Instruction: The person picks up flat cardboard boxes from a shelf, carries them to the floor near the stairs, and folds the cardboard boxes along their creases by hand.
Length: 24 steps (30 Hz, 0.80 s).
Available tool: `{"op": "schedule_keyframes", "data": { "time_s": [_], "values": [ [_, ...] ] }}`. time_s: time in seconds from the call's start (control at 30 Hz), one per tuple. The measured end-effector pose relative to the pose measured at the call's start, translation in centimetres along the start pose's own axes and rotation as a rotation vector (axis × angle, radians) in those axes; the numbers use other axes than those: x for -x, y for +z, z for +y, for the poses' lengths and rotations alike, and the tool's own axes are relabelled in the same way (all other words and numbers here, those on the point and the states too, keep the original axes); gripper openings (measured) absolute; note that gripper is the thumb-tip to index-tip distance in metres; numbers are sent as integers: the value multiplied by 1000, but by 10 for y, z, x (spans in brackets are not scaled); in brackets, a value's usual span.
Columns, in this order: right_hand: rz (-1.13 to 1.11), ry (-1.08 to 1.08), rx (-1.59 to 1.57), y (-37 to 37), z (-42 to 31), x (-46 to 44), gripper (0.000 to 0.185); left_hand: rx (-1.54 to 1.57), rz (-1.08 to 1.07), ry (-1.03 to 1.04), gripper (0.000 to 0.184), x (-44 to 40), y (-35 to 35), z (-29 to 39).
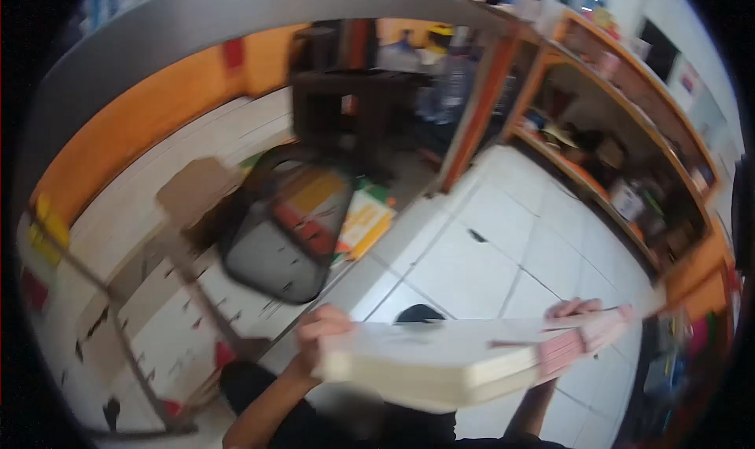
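Observation:
A thick stack of paper (pixel 425 355), white on top with cream edges and a pink part at its right end, spans the space in front of my body. At its left end, my left hand (pixel 324 329) is closed round the edge, fingers curled on top. My right hand (pixel 574 307) grips the far side near the pink end; its fingertips show and the rest is hidden behind the stack. Motion blur hides any print on the paper. Below the stack, part of a dark shoe (pixel 419 314) shows on the floor.
White floor tiles (pixel 464 252) stretch ahead. A grey waste bin (pixel 275 252) lies tilted at the left, near cardboard (pixel 198 189) and a metal frame (pixel 141 370). A dark stool (pixel 346 111) stands beyond. Orange shelving (pixel 621 103) with goods runs along the right.

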State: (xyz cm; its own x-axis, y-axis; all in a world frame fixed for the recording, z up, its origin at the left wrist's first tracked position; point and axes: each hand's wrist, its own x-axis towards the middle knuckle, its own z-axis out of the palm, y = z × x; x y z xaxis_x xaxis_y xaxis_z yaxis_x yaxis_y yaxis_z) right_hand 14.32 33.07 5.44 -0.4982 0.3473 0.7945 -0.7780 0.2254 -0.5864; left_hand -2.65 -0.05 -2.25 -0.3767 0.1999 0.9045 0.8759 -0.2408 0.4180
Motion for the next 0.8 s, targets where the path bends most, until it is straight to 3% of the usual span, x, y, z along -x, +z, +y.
{"op": "schedule_keyframes", "data": {
  "time_s": [0.07,0.2,0.27,0.53,0.6,0.73,0.8],
  "values": [
    [35,9,135,10,1,-15,37,-55,-22,-14,30,-10,-2,22],
    [-45,69,481,85,27,-41,36,32,106,-87,53,-22,19,29],
    [-148,111,472,129,42,-35,35,53,79,-107,40,-13,9,31],
    [-499,351,267,211,68,5,34,35,141,-378,39,-9,-1,24],
    [-574,404,215,223,72,15,34,-35,74,-366,45,2,-6,21],
    [-744,495,117,246,73,29,33,-37,143,-445,55,13,13,14],
    [-865,546,73,260,65,29,33,-339,89,-361,91,26,12,16]
  ]
}}
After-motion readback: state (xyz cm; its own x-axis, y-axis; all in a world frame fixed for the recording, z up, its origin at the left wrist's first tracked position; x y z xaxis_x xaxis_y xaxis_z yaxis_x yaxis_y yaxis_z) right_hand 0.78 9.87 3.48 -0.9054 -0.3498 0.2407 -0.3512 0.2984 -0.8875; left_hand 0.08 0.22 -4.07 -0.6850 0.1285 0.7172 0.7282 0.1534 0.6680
